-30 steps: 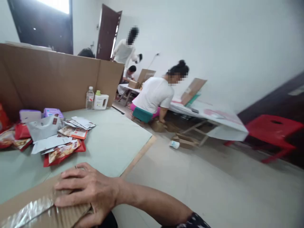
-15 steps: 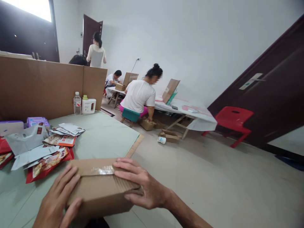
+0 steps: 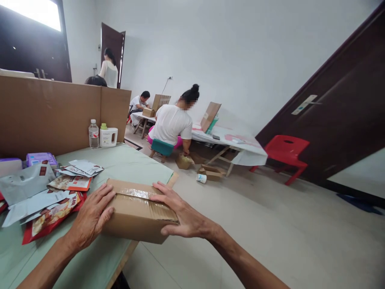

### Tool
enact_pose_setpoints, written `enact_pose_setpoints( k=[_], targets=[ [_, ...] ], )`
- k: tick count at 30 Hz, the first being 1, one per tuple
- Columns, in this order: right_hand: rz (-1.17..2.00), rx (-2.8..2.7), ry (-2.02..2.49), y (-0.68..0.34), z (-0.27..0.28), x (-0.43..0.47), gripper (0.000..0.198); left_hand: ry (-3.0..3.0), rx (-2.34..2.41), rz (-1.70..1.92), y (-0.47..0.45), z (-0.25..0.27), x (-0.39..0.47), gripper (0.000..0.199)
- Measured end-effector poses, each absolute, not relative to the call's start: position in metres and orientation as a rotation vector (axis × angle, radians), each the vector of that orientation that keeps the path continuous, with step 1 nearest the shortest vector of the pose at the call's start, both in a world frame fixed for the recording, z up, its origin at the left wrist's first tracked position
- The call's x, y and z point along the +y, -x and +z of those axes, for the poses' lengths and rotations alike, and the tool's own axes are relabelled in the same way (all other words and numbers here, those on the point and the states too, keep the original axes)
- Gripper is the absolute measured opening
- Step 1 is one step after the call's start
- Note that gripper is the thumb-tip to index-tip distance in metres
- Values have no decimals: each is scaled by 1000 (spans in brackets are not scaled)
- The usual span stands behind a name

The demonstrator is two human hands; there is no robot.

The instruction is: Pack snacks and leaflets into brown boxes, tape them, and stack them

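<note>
Now, carton (image 3: pixel 135 220): is being held closer to the corner of the green-covered table (image 3: pixel 144 162) than half a second ago, its right end being kept beyond the edge; whether any weight is being borne by the table cannot be told.
Left hand (image 3: pixel 92 214): is being pressed to the left end, thumb parted from fingers.
Right hand (image 3: pixel 180 210): is being spread over the right end, thumb lower.
Grip: the carton is being clamped between both hands.
Top: is being spanned by shiny clear tape (image 3: pixel 135 193), cardboard creased rightward.
</note>
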State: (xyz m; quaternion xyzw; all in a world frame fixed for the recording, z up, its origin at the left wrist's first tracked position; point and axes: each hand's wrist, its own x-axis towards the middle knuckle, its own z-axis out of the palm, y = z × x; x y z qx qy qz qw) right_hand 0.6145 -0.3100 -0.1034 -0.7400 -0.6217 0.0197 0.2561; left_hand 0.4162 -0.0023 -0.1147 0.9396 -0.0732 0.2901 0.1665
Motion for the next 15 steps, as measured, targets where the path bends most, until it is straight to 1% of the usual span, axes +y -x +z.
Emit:
enact_pose_setpoints(
  k=[2,6,9,11,15],
  targets=[
    [54,-1672,1974,-617,-106,-307,81,-2676,-202,826,-416,-116,-1,45],
    [-65,-1652,1879,-617,-114,-299,66,-2687,-117,859,-412,-119,-7,45],
    [-136,-1639,1864,-616,-118,-301,60,-2701,12,897,-391,-125,-21,55],
    [-182,-1599,1890,-624,-121,-305,55,-2732,54,894,-370,-136,-32,60],
    [-270,-1439,2032,-666,-126,-296,52,-2899,-6,845,-329,-172,-43,54]
  ],
)
